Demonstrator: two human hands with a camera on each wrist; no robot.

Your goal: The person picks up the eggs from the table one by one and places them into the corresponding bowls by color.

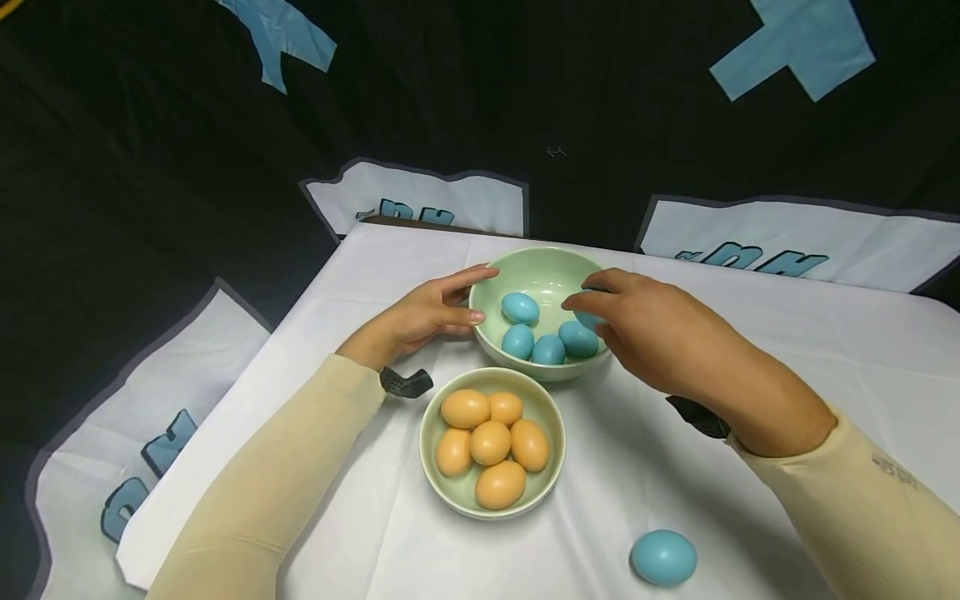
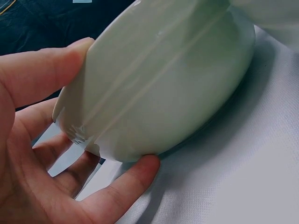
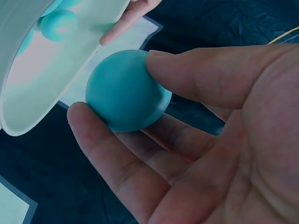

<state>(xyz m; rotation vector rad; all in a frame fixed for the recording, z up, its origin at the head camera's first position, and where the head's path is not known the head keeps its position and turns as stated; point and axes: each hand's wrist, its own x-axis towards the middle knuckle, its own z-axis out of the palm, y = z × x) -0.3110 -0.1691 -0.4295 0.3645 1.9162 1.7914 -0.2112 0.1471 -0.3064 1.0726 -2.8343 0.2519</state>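
Observation:
In the head view, a larger green bowl (image 1: 551, 265) holds several blue eggs (image 1: 520, 308). My left hand (image 1: 427, 317) grips its left side, fingertips at the rim; up close in the left wrist view, the thumb lies against the bowl wall (image 2: 154, 102) and one fingertip touches low on its side. My right hand (image 1: 652, 325) is over the bowl's right rim, pinching another blue egg (image 3: 128, 91) between thumb and fingers. From the head, that egg is mostly hidden behind the fingers.
Closer to me stands a smaller green bowl (image 1: 557, 433) with several orange eggs (image 1: 491, 442). One loose blue egg (image 1: 663, 557) lies on the white tablecloth (image 1: 600, 500) at the near right. Behind the table hangs a dark cloth (image 1: 450, 92) with blue tape.

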